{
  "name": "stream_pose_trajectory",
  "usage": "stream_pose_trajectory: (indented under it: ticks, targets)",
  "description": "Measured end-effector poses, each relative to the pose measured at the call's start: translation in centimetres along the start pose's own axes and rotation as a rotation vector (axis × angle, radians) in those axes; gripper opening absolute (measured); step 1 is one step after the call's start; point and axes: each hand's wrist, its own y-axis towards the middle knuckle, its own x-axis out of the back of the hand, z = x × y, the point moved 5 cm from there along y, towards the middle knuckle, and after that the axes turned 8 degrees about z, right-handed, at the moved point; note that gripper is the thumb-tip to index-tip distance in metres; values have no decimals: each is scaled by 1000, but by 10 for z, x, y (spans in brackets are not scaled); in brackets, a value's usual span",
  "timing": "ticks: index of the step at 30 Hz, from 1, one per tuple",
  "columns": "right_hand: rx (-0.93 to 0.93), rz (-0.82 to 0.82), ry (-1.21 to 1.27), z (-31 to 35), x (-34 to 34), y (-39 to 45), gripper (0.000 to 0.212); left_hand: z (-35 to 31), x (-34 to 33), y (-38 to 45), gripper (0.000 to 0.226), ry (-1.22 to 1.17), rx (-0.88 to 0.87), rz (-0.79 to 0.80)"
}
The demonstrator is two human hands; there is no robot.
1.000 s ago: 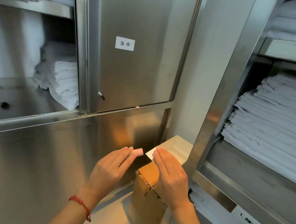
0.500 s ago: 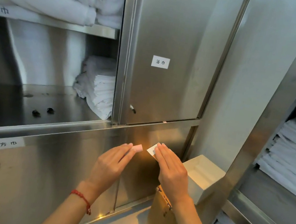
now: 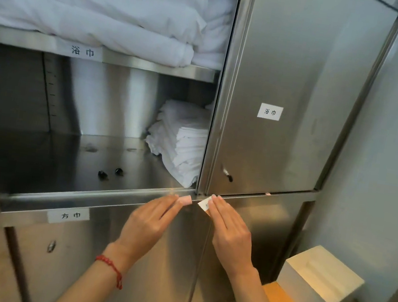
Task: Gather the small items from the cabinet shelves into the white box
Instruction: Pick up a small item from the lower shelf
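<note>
Both forearms rise from the 6 o'clock edge toward 12 o'clock, backs of the hands facing the camera. The left hand (image 3: 149, 223) angles toward 1 o'clock, its fingers straight and close together, a red string bracelet (image 3: 112, 268) round the wrist. The right hand (image 3: 230, 229) angles toward 11 o'clock, fingers likewise extended. The fingertips of the two hands nearly meet but stay apart.
</note>
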Motion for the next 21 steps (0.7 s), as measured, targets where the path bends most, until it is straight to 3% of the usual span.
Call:
stream_pose_trajectory:
  ticks: [8, 21]
  targets:
    - [52, -33, 75, 50, -49, 38, 25, 63, 16, -30, 37, 79, 22, 25]
    - [99, 31, 167, 91, -109, 67, 37, 129, 21, -59, 34, 174, 76, 22]
